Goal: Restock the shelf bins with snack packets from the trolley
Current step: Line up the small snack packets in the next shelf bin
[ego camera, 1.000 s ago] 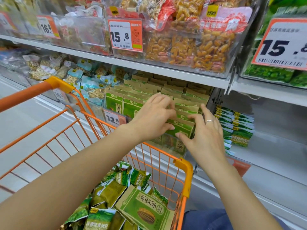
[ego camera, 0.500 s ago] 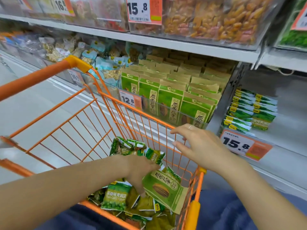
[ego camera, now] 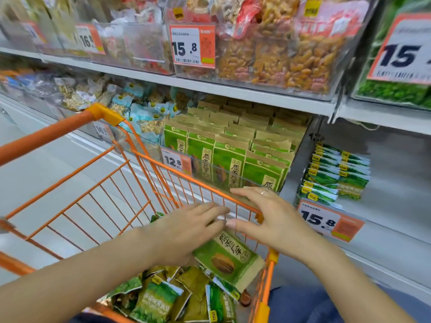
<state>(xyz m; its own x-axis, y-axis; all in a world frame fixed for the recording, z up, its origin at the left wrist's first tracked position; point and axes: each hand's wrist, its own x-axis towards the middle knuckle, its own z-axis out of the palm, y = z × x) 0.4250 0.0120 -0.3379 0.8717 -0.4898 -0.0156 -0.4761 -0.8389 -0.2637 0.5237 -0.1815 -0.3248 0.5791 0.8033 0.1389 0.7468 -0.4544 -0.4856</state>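
- Your left hand (ego camera: pixel 186 231) is gripping a green sunflower-seed packet (ego camera: pixel 229 257) above the orange trolley (ego camera: pixel 268 271).
- Your right hand (ego camera: pixel 271 220) is hovering beside that packet, fingers straight and spread, holding nothing.
- The shelf bin (ego camera: pixel 219 176) is sitting just beyond the trolley.

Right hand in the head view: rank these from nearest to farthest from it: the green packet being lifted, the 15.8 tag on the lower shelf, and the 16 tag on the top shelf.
From the right hand:
1. Green packet, just below-left, in the left hand grip over the trolley.
2. Lower 15.8 tag, just right, on the shelf edge.
3. Top-shelf 16 tag, far up and left.
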